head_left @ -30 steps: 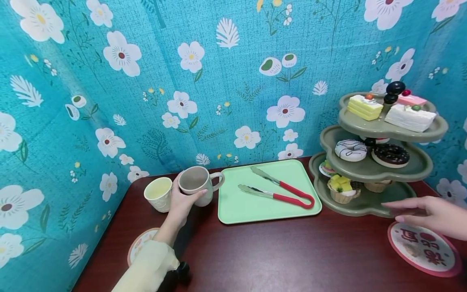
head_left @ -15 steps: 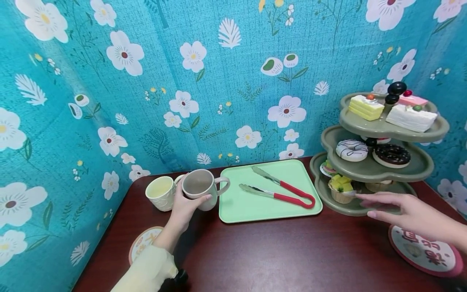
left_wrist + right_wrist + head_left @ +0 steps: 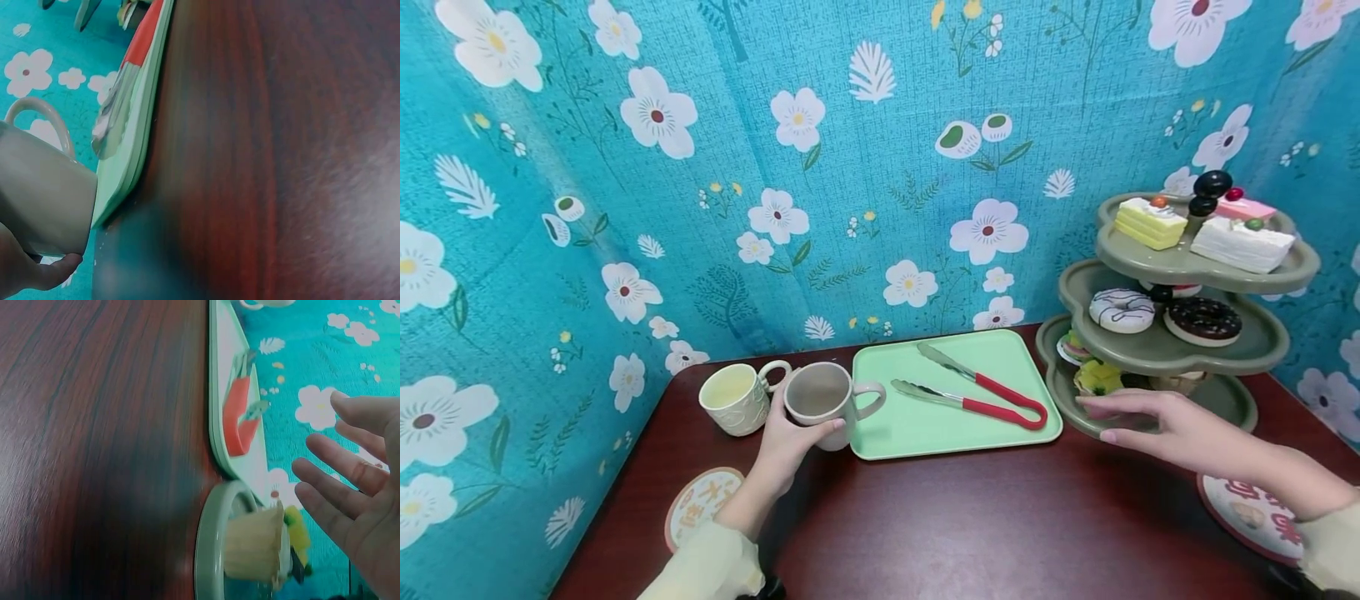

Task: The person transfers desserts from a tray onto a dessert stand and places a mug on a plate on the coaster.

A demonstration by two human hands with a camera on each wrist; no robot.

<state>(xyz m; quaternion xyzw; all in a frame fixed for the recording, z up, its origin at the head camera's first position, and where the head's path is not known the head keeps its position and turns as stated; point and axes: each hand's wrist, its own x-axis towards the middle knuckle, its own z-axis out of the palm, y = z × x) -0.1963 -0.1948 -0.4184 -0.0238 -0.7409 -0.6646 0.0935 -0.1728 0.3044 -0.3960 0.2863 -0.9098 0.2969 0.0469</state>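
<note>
My left hand [image 3: 786, 446] holds a grey mug [image 3: 829, 410] around its body, thumb across the front. The mug's handle points right, over the left edge of a pale green tray [image 3: 880, 437]. Whether the mug's base touches anything, I cannot tell. On the tray lie metal tongs [image 3: 1000, 408] with red handles. My right hand [image 3: 1165, 425] is in the air before the bottom tier of a three-tier stand [image 3: 1228, 358], its fingers extended and holding nothing. Just beyond its fingertips is a fruit-topped cupcake [image 3: 1097, 377], partly hidden in the head view; the right wrist view shows its pale case [image 3: 253, 544].
A cream cup [image 3: 735, 408] stands left of the mug. Round coasters lie at the front left [image 3: 700, 504] and, partly covered by the right arm, at the front right [image 3: 1251, 512]. Cake slices [image 3: 1242, 243] and donuts [image 3: 1122, 311] fill the upper tiers. A floral cloth [image 3: 880, 208] hangs behind.
My left hand has carried the mug rightward and toward me, away from the cream cup, up to the tray's edge. My right hand has moved left, from above the right coaster to the cupcake.
</note>
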